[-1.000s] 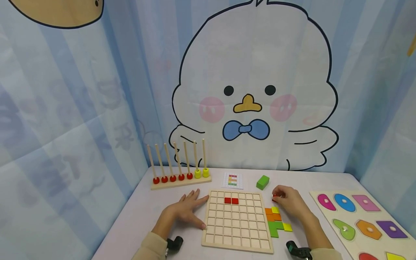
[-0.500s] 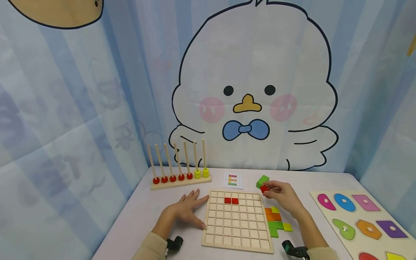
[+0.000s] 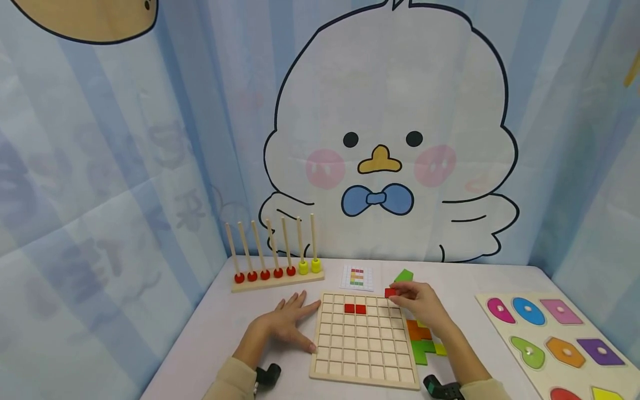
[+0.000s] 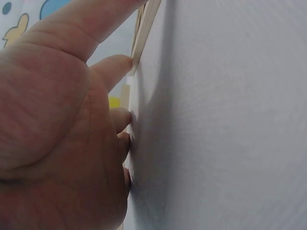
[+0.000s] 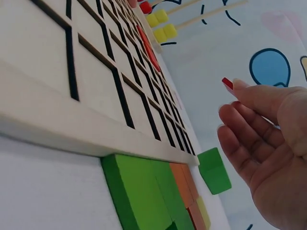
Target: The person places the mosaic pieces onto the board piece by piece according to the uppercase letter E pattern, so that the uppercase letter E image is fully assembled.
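A wooden grid board lies flat on the table, with two red tiles side by side in a row near its far edge. Fingers spread, my left hand rests on the table; its thumb and index finger touch the board's left edge. Between thumb and fingertips my right hand pinches a red square tile, held above the board's far right corner. In the right wrist view only a thin end of that tile shows beyond the thumb.
Orange, green and yellow tiles lie against the board's right side. Behind the right hand is a green block. A pattern card and a bead stand are at the back. A shape puzzle board lies at right.
My right hand has lifted the red tile from the table right of the board and carried it left, past the green block, to the board's far right corner. The left hand stays put.
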Demonstrator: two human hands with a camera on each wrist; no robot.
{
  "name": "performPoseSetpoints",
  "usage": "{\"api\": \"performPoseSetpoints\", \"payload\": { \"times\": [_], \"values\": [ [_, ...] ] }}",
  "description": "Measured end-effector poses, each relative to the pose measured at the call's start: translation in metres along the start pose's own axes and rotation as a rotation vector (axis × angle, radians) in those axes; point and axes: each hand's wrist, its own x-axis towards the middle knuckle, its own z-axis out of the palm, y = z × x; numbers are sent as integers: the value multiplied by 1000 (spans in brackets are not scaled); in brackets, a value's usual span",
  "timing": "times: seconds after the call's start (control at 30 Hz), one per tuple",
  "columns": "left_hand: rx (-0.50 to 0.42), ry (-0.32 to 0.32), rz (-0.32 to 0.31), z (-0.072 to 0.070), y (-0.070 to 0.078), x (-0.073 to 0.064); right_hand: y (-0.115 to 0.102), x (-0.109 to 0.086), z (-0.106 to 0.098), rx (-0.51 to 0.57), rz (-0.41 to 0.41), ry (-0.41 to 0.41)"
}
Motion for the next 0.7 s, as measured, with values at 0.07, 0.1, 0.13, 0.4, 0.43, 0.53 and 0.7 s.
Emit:
{"api": "performPoseSetpoints", "payload": {
  "times": [0.07, 0.1, 0.13, 0.4, 0.43, 0.53, 0.7],
  "values": [
    [-1, -3, -12, 0, 2, -1, -1, 1, 5, -2, -20, -13],
    [2, -3, -14, 0, 1, 0, -2, 1, 7, -3, -28, -21],
    [5, -3, -16, 0, 2, 0, -3, 1, 10, -3, -34, -31],
    [19, 12, -16, 2, 1, 1, -6, 5, 28, 28, -30, -97],
    [17, 12, -17, 2, 1, 0, -6, 6, 30, 23, -30, -104],
    [6, 9, -18, 2, 2, -1, -6, 7, 36, 6, -23, -123],
    [-4, -4, -20, 0, 2, -1, -5, 10, 43, -34, -10, -120]
  ]
}}
